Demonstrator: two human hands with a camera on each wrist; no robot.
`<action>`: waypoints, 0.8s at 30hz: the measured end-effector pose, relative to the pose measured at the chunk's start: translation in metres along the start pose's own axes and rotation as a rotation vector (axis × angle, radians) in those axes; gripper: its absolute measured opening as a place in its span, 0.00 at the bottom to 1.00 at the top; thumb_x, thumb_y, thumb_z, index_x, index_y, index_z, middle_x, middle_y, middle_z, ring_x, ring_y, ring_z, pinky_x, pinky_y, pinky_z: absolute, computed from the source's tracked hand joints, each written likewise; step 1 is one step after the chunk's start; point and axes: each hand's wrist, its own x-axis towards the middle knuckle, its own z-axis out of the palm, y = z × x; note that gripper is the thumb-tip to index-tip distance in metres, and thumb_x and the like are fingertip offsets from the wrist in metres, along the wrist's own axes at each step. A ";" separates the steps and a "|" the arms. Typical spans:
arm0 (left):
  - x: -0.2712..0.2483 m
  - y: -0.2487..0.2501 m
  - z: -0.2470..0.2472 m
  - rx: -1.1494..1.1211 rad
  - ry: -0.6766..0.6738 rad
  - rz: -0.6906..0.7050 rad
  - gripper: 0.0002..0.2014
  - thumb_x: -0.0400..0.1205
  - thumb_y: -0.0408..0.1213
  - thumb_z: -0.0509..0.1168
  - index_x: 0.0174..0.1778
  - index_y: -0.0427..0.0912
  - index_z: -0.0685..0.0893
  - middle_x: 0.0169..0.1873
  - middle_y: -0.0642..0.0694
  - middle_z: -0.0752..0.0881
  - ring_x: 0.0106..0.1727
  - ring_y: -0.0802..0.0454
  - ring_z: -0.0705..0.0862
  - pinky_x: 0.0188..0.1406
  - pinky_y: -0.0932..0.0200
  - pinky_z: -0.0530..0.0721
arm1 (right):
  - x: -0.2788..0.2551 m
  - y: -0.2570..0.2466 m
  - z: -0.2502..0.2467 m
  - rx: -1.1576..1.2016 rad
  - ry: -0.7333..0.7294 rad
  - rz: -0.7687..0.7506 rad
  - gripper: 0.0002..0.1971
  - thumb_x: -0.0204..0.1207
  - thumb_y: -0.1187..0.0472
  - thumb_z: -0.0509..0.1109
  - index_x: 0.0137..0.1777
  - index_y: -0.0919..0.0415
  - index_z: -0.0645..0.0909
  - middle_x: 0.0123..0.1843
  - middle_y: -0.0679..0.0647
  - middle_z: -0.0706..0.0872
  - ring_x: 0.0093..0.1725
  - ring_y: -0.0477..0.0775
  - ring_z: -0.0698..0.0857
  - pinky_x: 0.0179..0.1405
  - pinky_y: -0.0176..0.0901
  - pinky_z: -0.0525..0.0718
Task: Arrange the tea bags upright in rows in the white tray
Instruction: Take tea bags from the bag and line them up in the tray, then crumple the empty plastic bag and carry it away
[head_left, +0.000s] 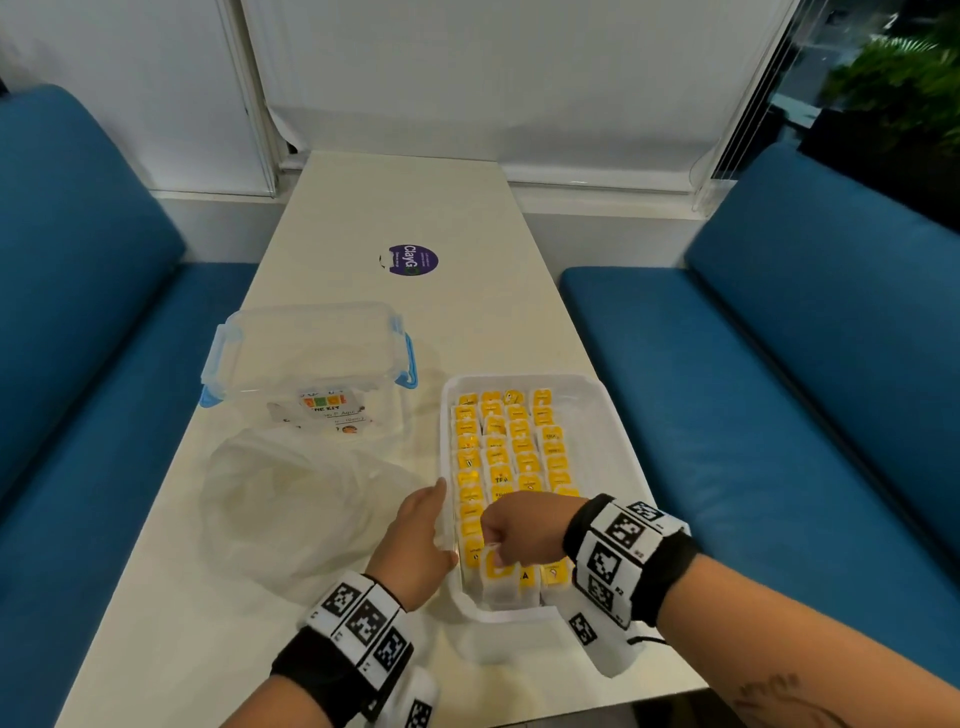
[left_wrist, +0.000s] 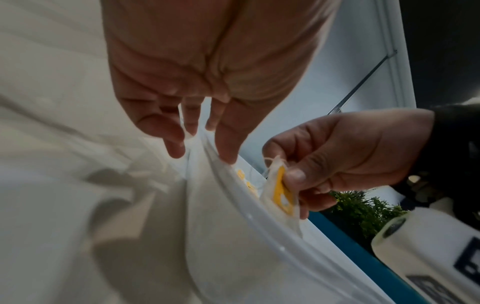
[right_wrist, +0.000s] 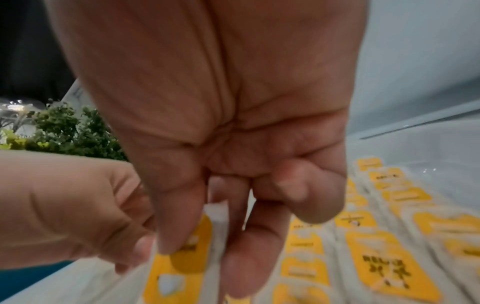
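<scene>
The white tray (head_left: 613, 431) lies on the table near me, filled with rows of upright tea bags (head_left: 519, 447) bearing yellow tags. My right hand (head_left: 511, 535) hovers over the tray's near left corner and pinches one tea bag (head_left: 492, 570) by its top, between thumb and fingers. That tea bag (right_wrist: 179, 267) stands against the row beside it. My left hand (head_left: 423, 525) holds the tray's left rim (left_wrist: 259, 216), thumb on the inner side and fingers on the outer. From the left wrist, the pinched tea bag (left_wrist: 279, 191) sits just inside the rim.
A clear plastic box (head_left: 311, 364) with blue clips stands left of the tray. A crumpled clear plastic bag (head_left: 296, 499) lies in front of it. A purple sticker (head_left: 413, 260) marks the table farther back. Blue sofas (head_left: 779, 389) flank the narrow table.
</scene>
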 end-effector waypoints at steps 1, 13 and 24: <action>0.000 -0.001 0.000 -0.002 -0.001 0.001 0.42 0.77 0.28 0.68 0.83 0.47 0.52 0.80 0.47 0.57 0.75 0.46 0.70 0.73 0.52 0.72 | 0.003 -0.002 0.001 -0.013 -0.040 0.002 0.03 0.81 0.61 0.65 0.49 0.58 0.72 0.46 0.54 0.79 0.44 0.51 0.77 0.31 0.35 0.70; -0.001 -0.001 0.001 -0.005 0.000 0.013 0.40 0.78 0.28 0.67 0.82 0.46 0.53 0.81 0.49 0.54 0.78 0.46 0.66 0.75 0.51 0.70 | 0.033 -0.023 0.006 -0.193 -0.201 0.144 0.02 0.77 0.66 0.69 0.46 0.65 0.81 0.25 0.51 0.79 0.26 0.46 0.77 0.28 0.35 0.75; -0.028 0.010 -0.047 0.010 0.163 0.085 0.27 0.78 0.35 0.69 0.73 0.50 0.72 0.68 0.54 0.76 0.53 0.56 0.83 0.52 0.69 0.79 | 0.016 -0.022 -0.044 0.224 0.356 0.107 0.08 0.77 0.63 0.70 0.53 0.64 0.78 0.43 0.52 0.79 0.29 0.48 0.76 0.25 0.34 0.73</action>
